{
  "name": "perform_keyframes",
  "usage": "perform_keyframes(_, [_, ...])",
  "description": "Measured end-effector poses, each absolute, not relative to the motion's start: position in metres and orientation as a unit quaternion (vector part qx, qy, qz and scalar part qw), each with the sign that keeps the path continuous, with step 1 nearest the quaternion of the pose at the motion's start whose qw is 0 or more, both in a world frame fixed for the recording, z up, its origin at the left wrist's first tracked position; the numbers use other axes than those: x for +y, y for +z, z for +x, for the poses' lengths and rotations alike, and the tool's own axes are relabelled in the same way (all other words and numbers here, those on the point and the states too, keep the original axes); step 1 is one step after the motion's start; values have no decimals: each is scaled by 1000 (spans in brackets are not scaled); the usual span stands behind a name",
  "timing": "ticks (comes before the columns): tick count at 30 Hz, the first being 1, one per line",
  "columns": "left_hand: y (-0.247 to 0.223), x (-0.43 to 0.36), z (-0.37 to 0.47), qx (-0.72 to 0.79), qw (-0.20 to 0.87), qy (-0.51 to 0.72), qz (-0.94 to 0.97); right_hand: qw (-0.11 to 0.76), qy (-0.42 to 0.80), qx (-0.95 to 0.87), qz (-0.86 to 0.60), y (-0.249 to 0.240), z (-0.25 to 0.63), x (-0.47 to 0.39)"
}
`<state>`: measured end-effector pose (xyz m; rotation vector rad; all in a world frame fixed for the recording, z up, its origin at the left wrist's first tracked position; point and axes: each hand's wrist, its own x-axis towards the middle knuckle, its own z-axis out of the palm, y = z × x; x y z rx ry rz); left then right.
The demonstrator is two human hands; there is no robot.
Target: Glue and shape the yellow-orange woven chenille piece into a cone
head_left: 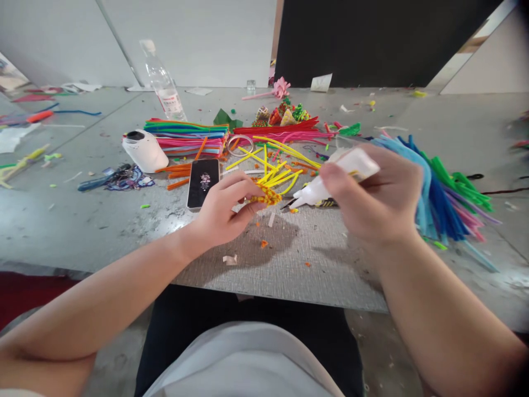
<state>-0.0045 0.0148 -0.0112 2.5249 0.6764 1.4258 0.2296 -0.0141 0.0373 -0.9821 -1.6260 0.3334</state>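
My left hand (231, 207) pinches a small yellow-and-orange piece of twisted pipe cleaner (268, 194) between thumb and fingers, above the table. To its right, my right hand (376, 193) is wrapped around a white glue bottle (351, 168). The bottle is tilted, its nozzle pointing down and left, close to the twisted piece; I cannot tell whether they touch. Loose yellow pipe cleaners (279, 175) lie just behind the piece. Under the bottle, a dark pointed tool with a yellow-and-black handle (326, 203) is partly hidden.
A phone (203, 184) lies beside my left hand, with a white container (144, 151) behind it. Red pipe cleaners (281, 128) and blue ones (442, 204) lie in bundles. A clear plastic bottle (165, 88) stands at the back. Scraps litter the grey table (124, 231).
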Motion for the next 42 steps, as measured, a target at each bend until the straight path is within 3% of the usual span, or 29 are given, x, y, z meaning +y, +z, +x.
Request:
perform_keyframes(3, [-13,20,-7,245,73,499,828,458,123,-736,-483,33,232,-7])
perform_keyframes(6, [-15,22,-9,265,77,506,817,487,93,-703,-510,26,233,-2])
perform_keyframes(10, [-16,23,-9,274,86,508,812,444,63,-742,-499,15,228,1])
perform_keyframes(16, [-16,24,-11,292,94,507,805,461,8,-751,-474,10,220,-5])
perform_keyframes(20, [-16,25,-11,300,93,514,798,555,-80,-687,-463,15,219,-12])
perform_keyframes(23, [-16,23,-10,316,103,506,796,451,-21,-747,-488,17,220,-10])
perform_keyframes(27, [-14,20,-9,323,109,493,800,475,-36,-707,-523,19,221,-7])
perform_keyframes(30, [-14,20,-8,316,110,495,802,430,12,-751,-501,20,219,-10])
perform_keyframes(33, [-15,20,-9,317,114,502,797,515,-26,-704,-489,21,217,-14])
perform_keyframes(37, [-15,21,-12,325,81,514,790,450,33,-741,-497,24,218,-14])
perform_keyframes(42, [-14,21,-10,317,93,506,797,546,73,-662,-508,28,220,-14])
